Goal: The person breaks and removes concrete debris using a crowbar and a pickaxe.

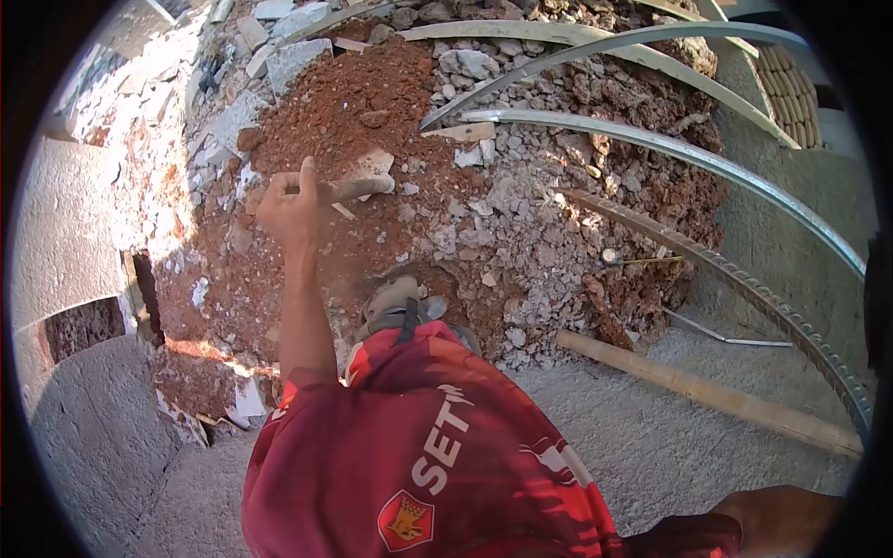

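Note:
My left hand (288, 206) is out over the heap of red soil, closed, with the thumb pointing up. From its right side juts a short brown stick-like piece with a pale end (352, 190); the fingers hide where it starts. Just beyond that lies a flat whitish fragment (375, 165) on the soil. Below, my shoe and trouser leg (393, 302) stand in the loose dirt. At the lower right only my right forearm (781, 521) shows, reaching out past the edge of the view, so my right hand is out of sight.
Reddish soil (363, 107) mixed with grey rubble (535, 232) covers the ground. Curved metal strips (679, 144), a ribbed rusty bar (707, 256) and a wooden pole (707, 391) stretch in from the right. Broken slabs (298, 65) lie at the upper left, concrete (74, 214) at left.

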{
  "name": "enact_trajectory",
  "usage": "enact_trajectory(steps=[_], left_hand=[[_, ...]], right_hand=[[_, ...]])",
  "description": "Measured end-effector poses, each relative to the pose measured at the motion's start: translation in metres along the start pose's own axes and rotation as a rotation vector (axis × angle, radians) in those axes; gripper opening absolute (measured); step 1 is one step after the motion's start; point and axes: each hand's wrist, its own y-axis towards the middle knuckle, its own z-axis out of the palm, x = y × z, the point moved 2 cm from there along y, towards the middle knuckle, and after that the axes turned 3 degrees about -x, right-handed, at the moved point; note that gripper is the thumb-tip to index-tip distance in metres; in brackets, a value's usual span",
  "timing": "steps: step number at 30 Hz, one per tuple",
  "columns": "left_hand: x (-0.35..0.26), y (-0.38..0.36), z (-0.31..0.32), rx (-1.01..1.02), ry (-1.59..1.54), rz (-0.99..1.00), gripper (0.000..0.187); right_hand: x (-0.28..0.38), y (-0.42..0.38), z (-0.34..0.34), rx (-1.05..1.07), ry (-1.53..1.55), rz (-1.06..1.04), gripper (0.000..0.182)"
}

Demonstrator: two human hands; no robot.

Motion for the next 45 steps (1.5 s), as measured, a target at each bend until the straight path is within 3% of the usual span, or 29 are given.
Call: enact_trajectory(steps=[7, 10, 14, 16, 18, 21, 22, 25, 27, 30, 34, 36, 37, 39, 41, 43, 45], left_hand=[[-0.001, 0.033, -0.008, 0.015, 0.013, -0.032, 0.031], [0.005, 0.048, -0.011, 0.004, -0.005, -0.016, 0.032], [0.013, 0.065, -0.012, -0.025, -0.039, -0.055, 0.034], [0.027, 0.074, -0.013, 0.013, 0.005, -0.042, 0.036], [0.029, 0.077, -0.015, 0.008, 0.023, -0.011, 0.037], [0.031, 0.095, -0.019, 0.030, 0.017, -0.016, 0.038], [0.029, 0.100, -0.013, 0.025, -0.029, -0.055, 0.038], [0.020, 0.096, 0.000, 0.056, 0.037, 0.038, 0.039], [0.010, 0.092, 0.010, 0.098, 0.078, 0.112, 0.038], [0.005, 0.088, 0.016, 0.095, 0.006, 0.131, 0.037], [0.007, 0.089, 0.012, 0.163, -0.034, 0.090, 0.037], [-0.008, 0.081, 0.014, 0.166, 0.027, 0.060, 0.036], [-0.009, 0.078, 0.016, 0.175, 0.003, 0.081, 0.037], [-0.004, 0.076, 0.023, 0.188, -0.008, 0.128, 0.038], [-0.004, 0.075, 0.028, 0.192, 0.045, 0.164, 0.038], [-0.003, 0.074, 0.031, 0.181, 0.082, 0.194, 0.040], [-0.020, 0.066, 0.035, 0.146, 0.097, 0.180, 0.043]], right_hand=[[-0.016, 0.096, 0.033, 0.162, 0.106, 0.066, 0.050], [-0.086, 0.069, 0.078, 0.183, 0.027, -0.017, 0.050], [-0.326, -0.037, 0.118, -0.002, 0.467, 0.122, 0.058], [-0.477, -0.128, 0.160, -0.529, 0.032, 0.226, 0.048], [-0.574, -0.188, 0.161, -0.689, -0.036, 0.413, 0.040], [-0.578, -0.191, 0.146, -0.776, 0.097, 0.463, 0.035], [-0.578, -0.192, 0.140, -0.780, 0.034, 0.490, 0.049], [-0.596, -0.198, 0.123, -0.901, -0.033, 0.457, 0.049], [-0.608, -0.205, 0.113, -1.069, -0.280, 0.599, 0.048], [-0.645, -0.219, 0.054, -1.017, -0.259, 0.691, 0.055], [-0.662, -0.235, 0.001, -1.187, -0.249, 0.774, 0.071], [-0.676, -0.252, -0.024, -1.282, -0.452, 0.960, 0.064], [-0.687, -0.265, -0.039, -1.329, -0.429, 0.936, 0.064], [-0.710, -0.285, -0.067, -1.157, -0.315, 1.015, 0.054], [-0.688, -0.286, -0.073, -0.864, -0.442, 1.265, 0.045], [-0.719, -0.318, -0.098, -0.274, -0.836, 1.307, 0.039], [-0.692, -0.338, -0.072, -0.196, -0.622, 1.156, 0.035]])
